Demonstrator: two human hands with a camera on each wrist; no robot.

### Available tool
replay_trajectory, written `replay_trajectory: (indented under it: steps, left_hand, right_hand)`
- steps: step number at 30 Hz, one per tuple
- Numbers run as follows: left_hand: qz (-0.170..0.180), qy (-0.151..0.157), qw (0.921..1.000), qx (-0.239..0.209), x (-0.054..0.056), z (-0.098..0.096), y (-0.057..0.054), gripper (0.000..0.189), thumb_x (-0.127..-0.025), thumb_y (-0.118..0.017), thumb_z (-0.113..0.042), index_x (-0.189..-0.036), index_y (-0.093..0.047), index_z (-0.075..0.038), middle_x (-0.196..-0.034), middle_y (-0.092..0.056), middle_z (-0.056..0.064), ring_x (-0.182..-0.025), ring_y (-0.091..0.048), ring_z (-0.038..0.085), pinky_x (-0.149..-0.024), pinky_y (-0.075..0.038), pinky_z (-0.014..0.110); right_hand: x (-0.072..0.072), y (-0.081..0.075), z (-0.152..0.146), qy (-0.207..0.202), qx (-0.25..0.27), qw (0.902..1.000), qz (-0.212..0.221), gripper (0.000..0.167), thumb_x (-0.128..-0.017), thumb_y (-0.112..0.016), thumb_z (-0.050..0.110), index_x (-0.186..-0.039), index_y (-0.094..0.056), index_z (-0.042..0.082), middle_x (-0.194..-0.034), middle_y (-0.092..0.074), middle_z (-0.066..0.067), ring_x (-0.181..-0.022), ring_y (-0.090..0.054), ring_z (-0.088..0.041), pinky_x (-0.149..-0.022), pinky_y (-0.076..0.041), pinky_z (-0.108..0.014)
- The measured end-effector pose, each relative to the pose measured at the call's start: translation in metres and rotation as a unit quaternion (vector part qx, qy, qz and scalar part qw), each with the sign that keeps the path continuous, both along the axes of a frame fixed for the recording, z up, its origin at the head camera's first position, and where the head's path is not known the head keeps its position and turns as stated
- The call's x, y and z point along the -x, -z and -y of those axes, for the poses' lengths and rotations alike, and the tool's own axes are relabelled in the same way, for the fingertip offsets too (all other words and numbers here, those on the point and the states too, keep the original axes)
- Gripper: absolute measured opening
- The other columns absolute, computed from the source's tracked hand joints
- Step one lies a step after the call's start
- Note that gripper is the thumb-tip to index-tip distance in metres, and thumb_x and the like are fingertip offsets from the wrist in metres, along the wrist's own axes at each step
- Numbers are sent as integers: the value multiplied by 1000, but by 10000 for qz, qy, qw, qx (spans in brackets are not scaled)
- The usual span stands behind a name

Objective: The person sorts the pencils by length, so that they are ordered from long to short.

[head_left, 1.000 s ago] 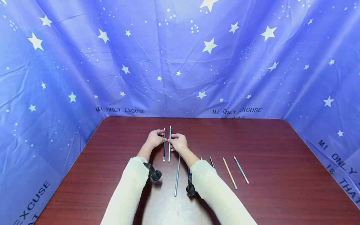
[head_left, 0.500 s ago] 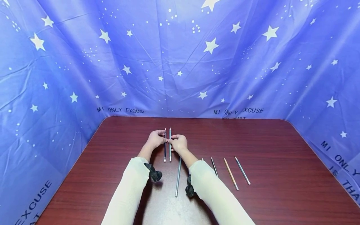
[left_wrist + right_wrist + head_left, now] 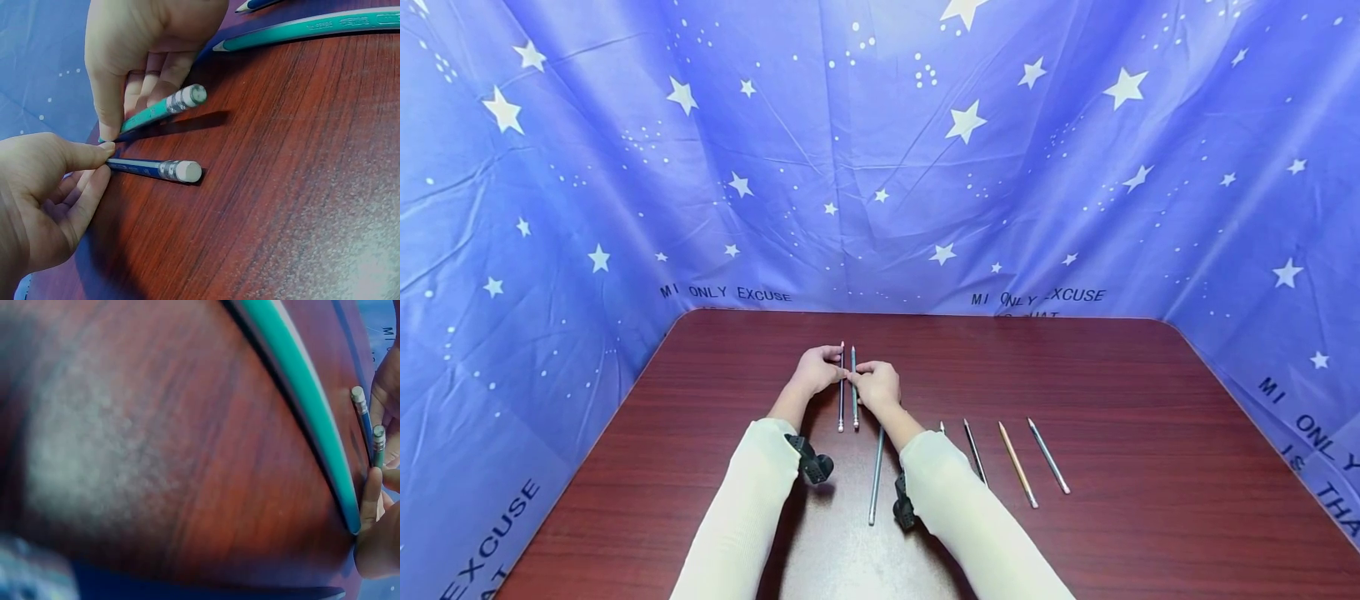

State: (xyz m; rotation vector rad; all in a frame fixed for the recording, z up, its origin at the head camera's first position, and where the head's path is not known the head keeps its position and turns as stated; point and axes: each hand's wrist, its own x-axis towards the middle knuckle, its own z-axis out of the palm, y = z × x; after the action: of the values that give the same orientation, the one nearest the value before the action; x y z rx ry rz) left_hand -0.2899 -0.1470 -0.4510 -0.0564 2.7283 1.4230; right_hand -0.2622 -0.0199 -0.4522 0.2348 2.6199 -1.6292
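Near the far middle of the table, my left hand (image 3: 817, 372) pinches a dark blue pencil (image 3: 134, 165) between thumb and fingers. Its white eraser end points toward me and lies close to the wood. My right hand (image 3: 877, 387) pinches a green pencil (image 3: 153, 114) just to the right, roughly parallel. In the left wrist view this pencil's eraser end is raised, its shadow falling apart from it. The two hands nearly meet at the thumbs. Both pencil points face the far edge. Only the eraser ends show in the right wrist view, at its right edge.
Another green pencil (image 3: 876, 479) lies beside my right forearm. Farther right are a black pencil (image 3: 976, 450), an orange pencil (image 3: 1018, 465) and a grey-blue pencil (image 3: 1048, 457). A pencil tip (image 3: 942, 427) peeks out past the right sleeve. A starry blue curtain (image 3: 880, 150) surrounds the table.
The green pencil in my right hand has slid slightly toward me, its tip now lower than the dark blue pencil's. The gap between these two pencils has narrowed a little. Both hands keep their pinch.
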Motion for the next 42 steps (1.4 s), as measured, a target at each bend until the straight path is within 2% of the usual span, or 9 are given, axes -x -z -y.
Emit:
replay_trajectory:
  steps: [8, 14, 21, 26, 31, 38, 42]
  left_hand:
    - [-33, 15, 9999, -132, -2, -3, -2, 50, -76, -69, -1, -124, -57, 2, -115, -63, 19, -101, -59, 26, -88, -49, 30]
    - [-59, 1, 9999, -114, -4, -4, -3, 50, -76, -69, -1, -124, -57, 2, -115, -63, 19, -101, -59, 27, -88, -49, 31]
    - [59, -27, 9996, -281, -3, -3, -1, 50, -79, -68, -2, -127, -55, 0, -117, -62, 19, -102, -59, 25, -83, -49, 25]
    - [49, -69, 9989, -466, -2, -3, 2, 51, -78, -70, -1, -126, -56, 2, -117, -62, 20, -101, -60, 25, -83, -52, 25]
    - [-9, -54, 9995, -320, -3, -3, 2, 51, -77, -70, -2, -126, -56, 1, -117, -63, 20, -103, -60, 26, -88, -50, 29]
    - [59, -15, 9996, -261, -2, 0, 1, 51, -78, -70, -4, -127, -56, 1, -118, -62, 19, -103, -60, 26, -87, -49, 29]
    - [152, -96, 9990, -402, -3, -1, 0, 51, -78, -70, -4, -127, -56, 0, -118, -62, 18, -99, -60, 24, -81, -51, 24]
  right_hand:
    - [-1, 3, 0, 20, -565, 9981, -232, 19, -85, -68, 26, -99, -72, 15, -82, -73, -1, -45, -57, -6, -57, -47, -23]
    - [-1, 2, -1, -47, -354, 9992, -200, 19, -85, -67, 24, -100, -71, 12, -84, -73, -3, -42, -56, -6, -49, -49, -23]
    - [0, 2, -2, -97, 34, 9998, -161, 19, -86, -67, 17, -101, -70, 7, -82, -73, -7, -40, -54, -7, -42, -49, -20]
    - [1, -2, -7, -251, 417, 9987, -136, 17, -85, -67, 12, -99, -70, 2, -77, -71, -12, -46, -58, -11, -44, -53, -24]
    - [2, -11, -17, -390, 471, 9978, -246, 14, -83, -68, 11, -94, -71, 4, -71, -69, -9, -48, -59, -12, -44, -54, -26]
    - [3, -21, -28, -640, 417, 9969, -178, 20, -84, -68, 15, -100, -69, 3, -83, -71, -16, -54, -63, -18, -48, -56, -27]
    - [1, -24, -36, -697, 352, 9969, -122, 20, -84, -69, 17, -100, -69, 5, -83, -71, -13, -56, -63, -17, -50, -56, -27]
